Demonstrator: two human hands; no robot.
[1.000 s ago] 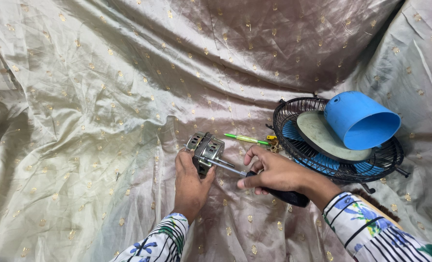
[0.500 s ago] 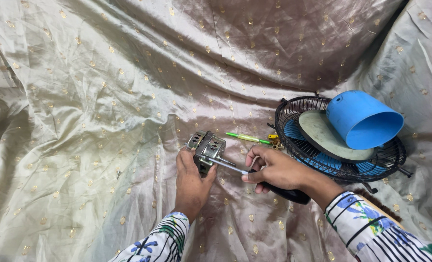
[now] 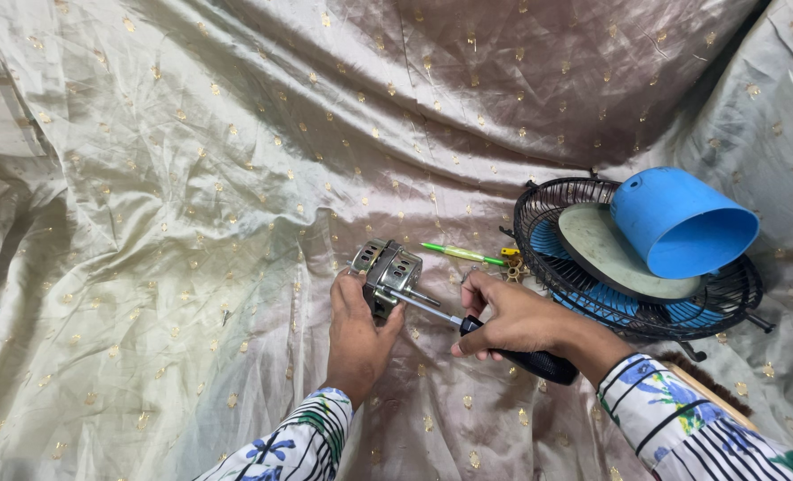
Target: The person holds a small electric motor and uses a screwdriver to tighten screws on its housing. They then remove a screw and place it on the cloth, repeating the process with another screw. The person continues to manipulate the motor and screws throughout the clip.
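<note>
Left hand (image 3: 358,338) is clasped around a small silvery metal motor (image 3: 386,270), while a black-handled screwdriver (image 3: 468,325) is gripped by the right hand (image 3: 512,316) against it.

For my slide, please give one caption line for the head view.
Left hand steadies a small metal motor on shiny cloth while right hand applies a screwdriver.
</note>
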